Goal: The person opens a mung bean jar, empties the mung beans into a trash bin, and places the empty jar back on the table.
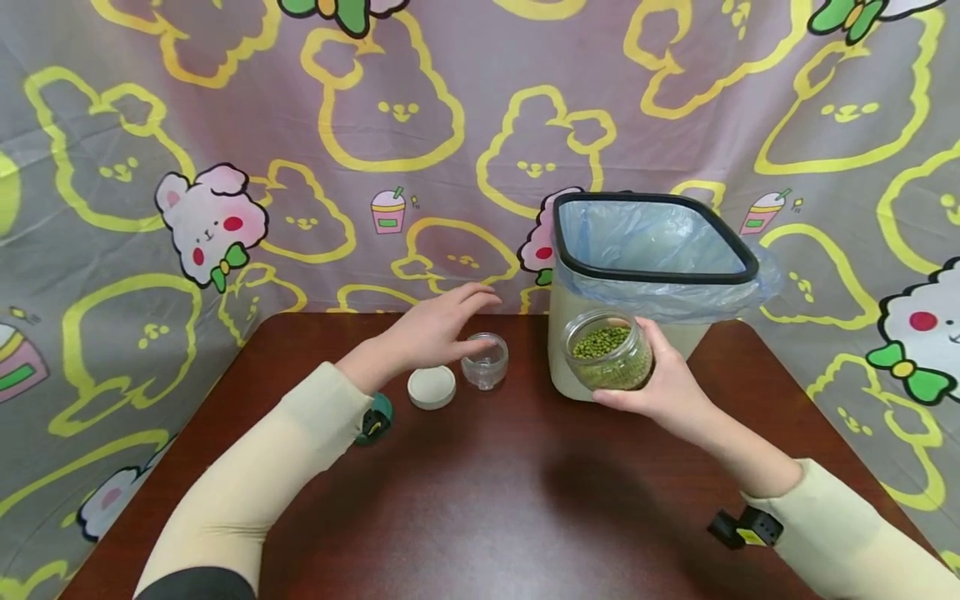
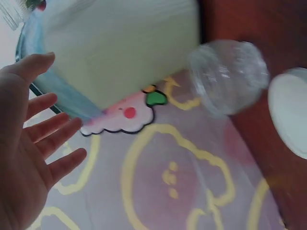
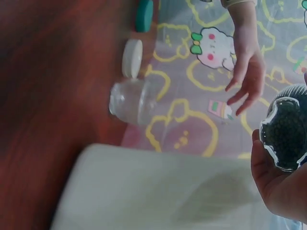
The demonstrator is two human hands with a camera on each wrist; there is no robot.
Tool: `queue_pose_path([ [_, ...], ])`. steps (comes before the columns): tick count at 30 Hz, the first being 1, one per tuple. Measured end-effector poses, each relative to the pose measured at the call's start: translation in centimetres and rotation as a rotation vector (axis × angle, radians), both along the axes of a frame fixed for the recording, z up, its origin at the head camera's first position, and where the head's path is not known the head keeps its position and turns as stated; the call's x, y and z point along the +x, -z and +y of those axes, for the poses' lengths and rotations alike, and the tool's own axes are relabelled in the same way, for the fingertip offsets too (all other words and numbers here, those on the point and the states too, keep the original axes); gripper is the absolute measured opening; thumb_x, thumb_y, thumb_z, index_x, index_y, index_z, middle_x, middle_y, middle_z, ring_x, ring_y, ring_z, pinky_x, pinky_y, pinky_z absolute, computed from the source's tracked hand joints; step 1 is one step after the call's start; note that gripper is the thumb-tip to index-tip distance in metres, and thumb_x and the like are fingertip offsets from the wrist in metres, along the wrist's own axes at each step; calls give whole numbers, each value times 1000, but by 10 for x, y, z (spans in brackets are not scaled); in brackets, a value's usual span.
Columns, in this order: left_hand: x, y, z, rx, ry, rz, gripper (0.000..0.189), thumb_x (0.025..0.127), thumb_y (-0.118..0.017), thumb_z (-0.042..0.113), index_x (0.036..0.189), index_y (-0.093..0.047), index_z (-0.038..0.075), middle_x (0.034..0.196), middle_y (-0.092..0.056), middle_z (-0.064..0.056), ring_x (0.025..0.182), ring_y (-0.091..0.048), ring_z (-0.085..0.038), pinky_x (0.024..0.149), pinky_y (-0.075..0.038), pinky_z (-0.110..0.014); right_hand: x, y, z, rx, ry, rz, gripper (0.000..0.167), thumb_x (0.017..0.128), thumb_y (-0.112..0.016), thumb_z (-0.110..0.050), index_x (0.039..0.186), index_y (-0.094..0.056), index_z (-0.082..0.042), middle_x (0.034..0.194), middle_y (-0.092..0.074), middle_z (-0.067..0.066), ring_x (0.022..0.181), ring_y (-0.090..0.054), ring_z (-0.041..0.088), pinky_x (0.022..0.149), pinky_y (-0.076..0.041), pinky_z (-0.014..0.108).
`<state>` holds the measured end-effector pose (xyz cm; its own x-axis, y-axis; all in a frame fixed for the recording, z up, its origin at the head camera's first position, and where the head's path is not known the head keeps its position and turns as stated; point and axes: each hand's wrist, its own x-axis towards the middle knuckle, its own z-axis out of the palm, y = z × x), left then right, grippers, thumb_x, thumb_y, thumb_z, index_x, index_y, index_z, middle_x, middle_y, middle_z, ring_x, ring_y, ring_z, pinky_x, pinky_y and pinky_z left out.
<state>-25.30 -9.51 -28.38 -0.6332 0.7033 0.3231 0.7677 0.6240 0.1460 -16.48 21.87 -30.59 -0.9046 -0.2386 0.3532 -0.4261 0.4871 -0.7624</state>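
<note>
While the right hand (image 1: 660,385) holds the jar of green beans (image 1: 618,371) above the worktop (image 1: 480,500), in front of the bin (image 3: 144,191), its grip is clamped round the glass. The jar is uncapped and tilted, with its mouth leaning left.

Handling: maintain thumb and fingers on opposite sides of the jar; smooth glass may slip under a light hold. Limit the tilt and turn the wrist slowly, since loose beans are likely to run out all at once. Allow clearance between the jar and the black rim (image 1: 660,276) of the bin, as a knock could spill the contents.

The left hand (image 1: 431,325) has its fingers apart and holds nothing. It is raised above the clear jar (image 1: 487,367); the left wrist view shows a gap between them. Lower it with care, because the clear jar appears light and easy to tip.

Surface: the worktop is dark reddish brown, with glare toward the near edge. The clear jar stands near the far edge, with the white lid (image 1: 432,387) just beside it and the teal lid (image 3: 144,17) farther left. The bin, lined with a blue bag (image 1: 637,229), stands toward the far right corner.

Room: a cartoon-printed cloth (image 1: 465,92) hangs behind the worktop and along both sides.
</note>
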Motion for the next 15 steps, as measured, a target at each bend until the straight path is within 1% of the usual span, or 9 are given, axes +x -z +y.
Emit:
queue_pose_path([
  [3, -5, -12, 17, 51, 36, 34, 56, 90, -69, 37, 137, -50, 12, 138, -46, -6, 121, -49, -20, 96, -45, -38, 1, -9, 8, 8, 5, 1, 87, 70, -86, -6, 141, -36, -4, 123, -54, 14, 105, -50, 16, 83, -42, 22],
  [6, -9, -22, 34, 121, 61, 76, 56, 91, -69, 35, 138, -50, 11, 139, -45, -6, 123, -47, -19, 96, -45, -35, 1, -17, 14, 3, 0, 37, 86, 69, -86, -3, 140, -37, -4, 120, -54, 12, 102, -51, 11, 80, -42, 18],
  [8, -11, -27, 44, 154, 79, 104, 55, 92, -68, 34, 138, -50, 11, 139, -45, -6, 123, -47, -19, 94, -45, -34, 2, -22, 16, -14, -11, 63, 85, 69, -85, 1, 139, -38, -3, 119, -54, 10, 101, -52, 9, 79, -42, 16],
  [12, -16, -39, 62, 158, 81, 156, 53, 92, -66, 37, 136, -51, 11, 139, -46, -7, 122, -46, -19, 87, -48, -34, 2, -37, 21, -47, -28, 96, 81, 70, -82, 5, 138, -40, -5, 119, -52, 1, 102, -52, 10, 79, -43, 15],
  [15, -20, -46, 74, 123, 71, 185, 53, 93, -64, 40, 135, -52, 10, 137, -47, -7, 122, -45, -19, 86, -48, -33, -1, -50, 24, -62, -16, 124, 79, 71, -80, 6, 138, -42, -8, 119, -52, -3, 103, -51, 11, 80, -42, 15],
])
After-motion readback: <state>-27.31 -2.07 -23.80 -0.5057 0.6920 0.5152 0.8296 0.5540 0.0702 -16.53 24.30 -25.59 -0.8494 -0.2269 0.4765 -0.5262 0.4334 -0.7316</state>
